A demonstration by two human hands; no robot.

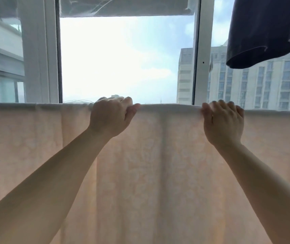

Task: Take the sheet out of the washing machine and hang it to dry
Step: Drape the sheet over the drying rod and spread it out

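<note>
A pale peach sheet (149, 164) with a faint pattern hangs in front of me, draped over a horizontal line or rail that it hides. Its top fold runs across the whole view at about mid height. My left hand (110, 117) grips the top fold left of centre, fingers curled over the far side and thumb on the near side. Further right, my right hand (223, 122) lies on the same fold, its fingers hooked over the top edge. The washing machine is out of view.
Behind the sheet is a white-framed window (198, 67) with bright sky and apartment blocks outside. A dark blue garment (264, 32) hangs at the upper right. A light cloth (123, 6) hangs along the top centre.
</note>
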